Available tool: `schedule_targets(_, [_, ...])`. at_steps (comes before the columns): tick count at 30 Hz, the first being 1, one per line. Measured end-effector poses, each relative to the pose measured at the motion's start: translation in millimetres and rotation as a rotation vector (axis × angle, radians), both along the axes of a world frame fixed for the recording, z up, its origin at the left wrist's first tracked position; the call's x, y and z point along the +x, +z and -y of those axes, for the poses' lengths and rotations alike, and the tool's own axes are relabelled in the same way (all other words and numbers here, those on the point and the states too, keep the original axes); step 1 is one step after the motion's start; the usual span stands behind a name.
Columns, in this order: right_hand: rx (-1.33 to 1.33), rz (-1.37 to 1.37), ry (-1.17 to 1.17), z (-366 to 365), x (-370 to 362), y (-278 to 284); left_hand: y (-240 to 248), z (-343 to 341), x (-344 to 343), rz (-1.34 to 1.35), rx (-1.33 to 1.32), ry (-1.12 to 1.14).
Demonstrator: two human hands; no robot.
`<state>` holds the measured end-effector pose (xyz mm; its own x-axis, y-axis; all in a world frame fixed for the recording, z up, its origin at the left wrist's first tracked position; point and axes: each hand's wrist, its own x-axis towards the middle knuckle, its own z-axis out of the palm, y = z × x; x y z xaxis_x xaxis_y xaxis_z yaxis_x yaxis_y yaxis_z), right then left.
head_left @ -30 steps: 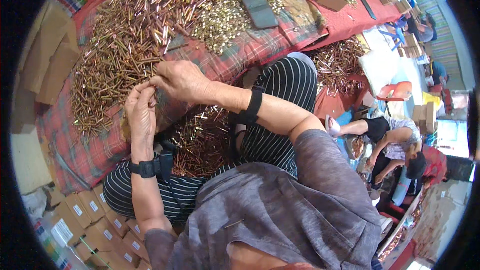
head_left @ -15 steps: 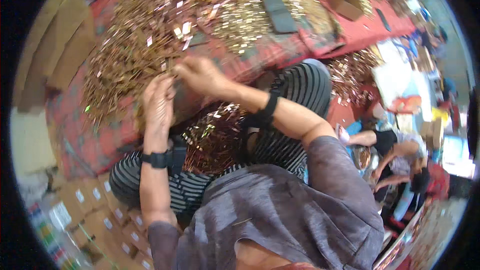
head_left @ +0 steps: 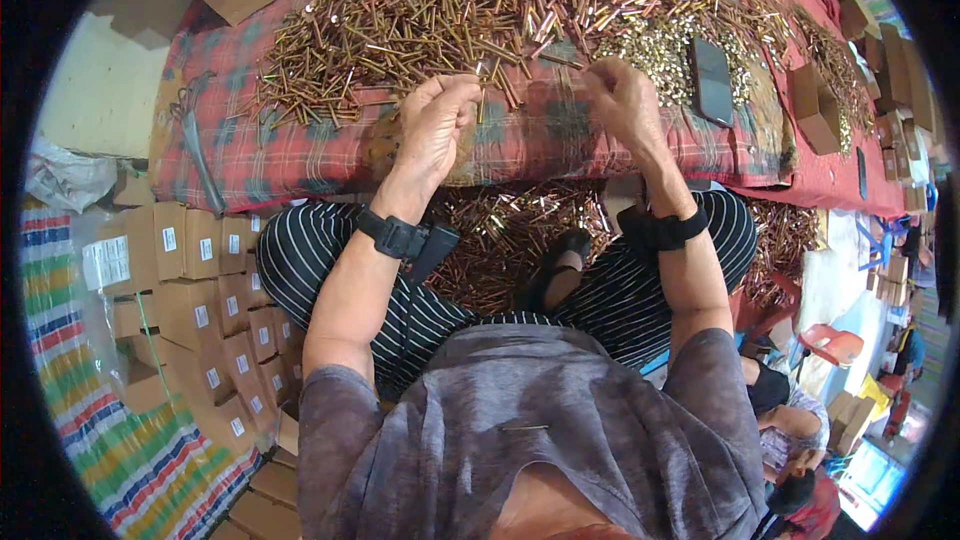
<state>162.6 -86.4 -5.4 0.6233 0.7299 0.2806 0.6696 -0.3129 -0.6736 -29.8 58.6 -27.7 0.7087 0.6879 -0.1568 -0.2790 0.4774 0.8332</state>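
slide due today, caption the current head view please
Left hand and right hand, held apart, near a pile of slim metal pieces on red plaid cloth.

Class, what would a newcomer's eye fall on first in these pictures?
First, the great heap of coppery rods across the red plaid cloth, toward the top. Next, the left hand and right hand, held apart at the heap's near edge. Then the dark phone, right of the right hand, among small pale pieces.

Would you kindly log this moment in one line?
left hand: curled, grasp unclear | right hand: curled, grasp unclear | nearby: slender coppery metal rods on red plaid cloth | rest: brown cardboard boxes
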Motion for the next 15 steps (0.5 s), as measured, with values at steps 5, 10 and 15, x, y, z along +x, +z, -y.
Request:
schedule_targets(5, [-0.243,0.297,-0.148,17,33,4,2,-1,-2,-0.021,0.043,0.047])
schedule_targets(10, [-0.308,0.285,0.033,22,31,-23,2,3,2,-0.024,0.042,0.030])
schedule_targets(15, [-0.257,0.393,-0.075,5,13,-24,0,7,3,-0.021,0.066,0.009])
